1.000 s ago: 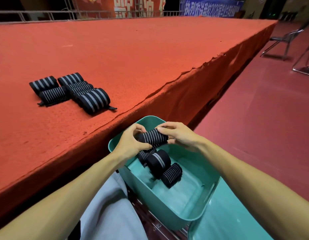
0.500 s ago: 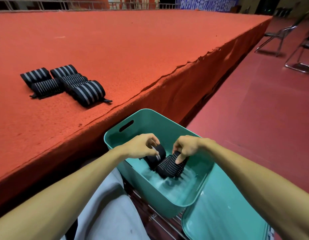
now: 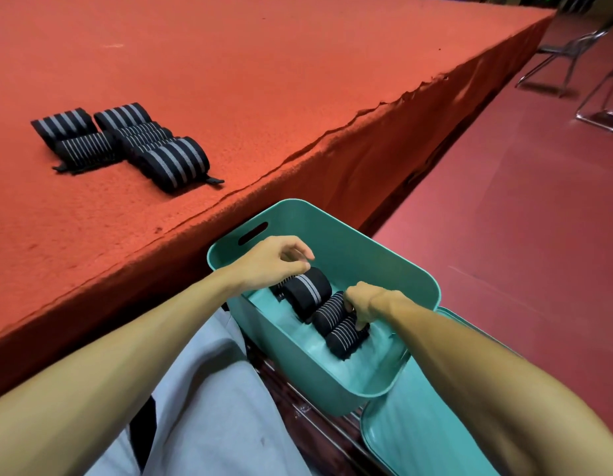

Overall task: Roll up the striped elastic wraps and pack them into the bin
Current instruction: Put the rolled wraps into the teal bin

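Four rolled black elastic wraps with pale grey stripes lie in a row inside a teal plastic bin. A broad-striped roll sits toward the far end with another roll mostly hidden behind it. Next comes a thin-striped middle roll, and the thin-striped near roll touches it. The right hand reaches down into the bin, its fingers curled over the far end of the thin-striped near roll and gripping it. The left hand hangs over the bin's far end, just above the broad-striped roll. Its fingers are curled in, and it cannot be told whether it touches or holds anything. The rolls fill only the left half of the bin floor, and the right half is bare. A slot handle pierces the bin's far wall. The bin stands close against the front edge of a red carpeted worktop. Well back from that edge lies a cluster of black striped wraps. A teal lid lies just beside the bin on the right, and grey trousers are on its left. Dark red floor stretches away to metal folding chairs.
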`<state>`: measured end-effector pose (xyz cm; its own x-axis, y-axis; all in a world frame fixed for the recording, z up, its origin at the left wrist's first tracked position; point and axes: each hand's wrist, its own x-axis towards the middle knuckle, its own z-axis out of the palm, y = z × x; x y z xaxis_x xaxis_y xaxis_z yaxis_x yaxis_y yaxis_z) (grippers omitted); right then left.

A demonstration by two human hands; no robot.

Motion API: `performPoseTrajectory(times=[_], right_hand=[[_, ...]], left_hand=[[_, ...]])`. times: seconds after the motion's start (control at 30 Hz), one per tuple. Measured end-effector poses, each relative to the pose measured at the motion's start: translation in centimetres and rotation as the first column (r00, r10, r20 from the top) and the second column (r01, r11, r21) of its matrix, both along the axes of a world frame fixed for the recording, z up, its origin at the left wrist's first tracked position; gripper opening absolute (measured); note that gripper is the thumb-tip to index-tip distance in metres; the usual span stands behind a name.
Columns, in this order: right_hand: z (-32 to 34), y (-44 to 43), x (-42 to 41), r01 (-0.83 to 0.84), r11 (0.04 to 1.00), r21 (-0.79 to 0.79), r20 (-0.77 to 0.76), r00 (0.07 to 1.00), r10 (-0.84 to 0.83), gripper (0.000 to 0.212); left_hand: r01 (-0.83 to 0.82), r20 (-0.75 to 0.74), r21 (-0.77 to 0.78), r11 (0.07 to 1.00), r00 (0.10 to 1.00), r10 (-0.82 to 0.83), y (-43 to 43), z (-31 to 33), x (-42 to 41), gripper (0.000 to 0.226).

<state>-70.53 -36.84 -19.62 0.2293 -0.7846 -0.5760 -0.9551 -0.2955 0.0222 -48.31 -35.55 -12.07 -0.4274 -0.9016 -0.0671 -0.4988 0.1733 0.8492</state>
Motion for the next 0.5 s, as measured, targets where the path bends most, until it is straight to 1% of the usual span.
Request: performPoseTrajectory(times=[0.1, 0.2, 0.27, 0.33, 0.43, 0.5], right_hand=[[1.0, 0.0, 0.4, -0.059, 0.994, -0.089, -0.033, 0.998, 0.057, 0.041], [3.4, 0.0, 0.7, -0.084, 0.98, -0.179, -0.018, 0.996, 0.082, 0.026], [5.6, -0.1, 1.3, -0.06, 0.974, -0.22, 0.066, 0.995, 0.076, 0.021], [8.1, -0.2, 2.2, -0.05, 0.968, -0.246, 0.182, 0.979, 0.096, 0.018], [11.9, -0.5, 4.3, -0.025, 0.953, -0.303, 0.388, 0.91, 0.147, 0.017], [14.2, -0.6, 6.3, -0.008, 0.935, -0.355, 0.492, 0.848, 0.194, 0.015]], left_hand=[[-0.009, 0.019, -0.036, 0.999, 1.0, 0.009, 0.1, 0.3, 0.0, 0.009], [-0.027, 0.024, -0.074, 0.997, 0.999, 0.029, 0.3, 1.2, 0.5, 0.01], [-0.051, 0.015, -0.109, 0.993, 0.998, 0.053, 0.5, 2.0, 1.0, 0.01], [-0.083, -0.014, -0.131, 0.988, 0.997, 0.082, 1.0, 3.2, 1.6, 0.01], [-0.144, -0.039, -0.159, 0.977, 0.989, 0.139, 1.7, 5.3, 3.4, 0.009], [-0.188, -0.077, -0.181, 0.965, 0.981, 0.177, 2.2, 6.9, 5.2, 0.009]])
